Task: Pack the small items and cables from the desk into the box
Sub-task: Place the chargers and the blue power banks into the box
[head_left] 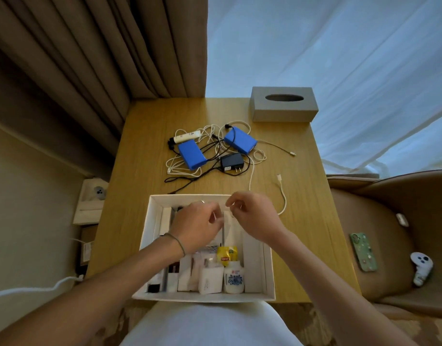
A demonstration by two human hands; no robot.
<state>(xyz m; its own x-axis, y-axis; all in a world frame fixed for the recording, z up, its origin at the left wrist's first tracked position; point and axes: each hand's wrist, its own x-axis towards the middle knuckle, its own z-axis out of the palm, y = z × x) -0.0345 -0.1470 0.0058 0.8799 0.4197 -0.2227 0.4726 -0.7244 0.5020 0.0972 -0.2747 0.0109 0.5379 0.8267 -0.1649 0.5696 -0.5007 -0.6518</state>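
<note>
Box (150,245) sits at the near edge of the desk (302,196), white and open-topped, and everything else is best placed from it. Behind it, toward the curtain, lies the unpacked pile: two blue packs (192,156) (240,140), a black adapter (231,163), a white tube (186,136), and a tangle of white and black cables (190,174). A short white cable (282,196) lies just off the box's far right corner. Farther back on the same side stands a grey tissue holder (283,104).

Inside the box, the near row is already filled with small white packets, a blue-patterned bottle (233,278) and a yellow tea bag (226,254).

Both hands hover over the far half of the box. The left hand (197,226) has its fingers curled inward, the right hand (252,216) pinches thumb to forefinger; they seem to be handling something small and pale between them, but I cannot tell what it is, or whether either truly holds it.

I'd judge the small items are mostly in and she or he is settling one piece in the box. The next move calls for reaching past the far wall to the pile; those cords are looped around the packs and adapter, so they will likely need separating and coiling before they fit the remaining space.
</note>
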